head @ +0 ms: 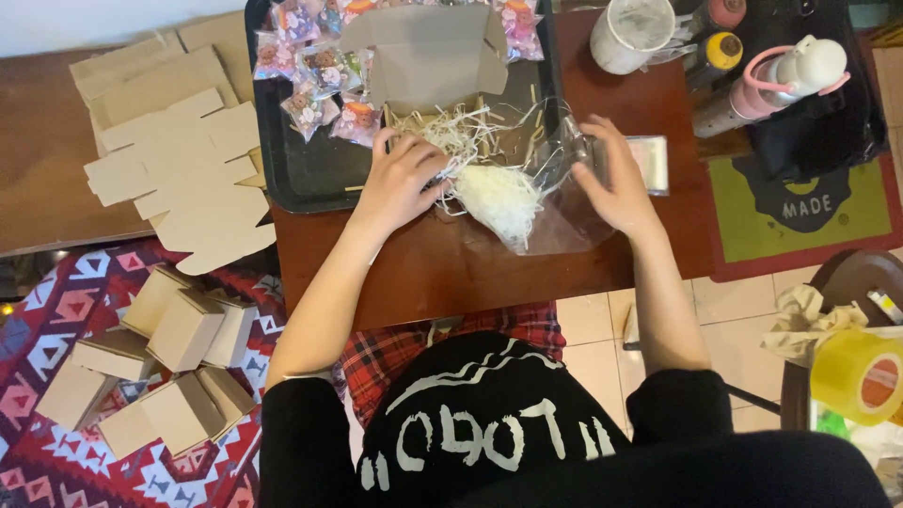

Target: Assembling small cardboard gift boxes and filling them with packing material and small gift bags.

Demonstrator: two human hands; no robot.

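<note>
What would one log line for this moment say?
left hand: in shredded paper | right hand: holding clear bag | open cardboard box: behind | table

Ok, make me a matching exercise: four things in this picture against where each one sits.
Things:
1. folded cardboard boxes
2. flat box blanks
3. yellow tape roll
4. small wrapped figurines

Places:
A. on the black tray
B. on the patterned rug, lower left
C. far right edge
D. on the wooden surface, upper left

Pairs: 1-B, 2-D, 3-C, 4-A
</note>
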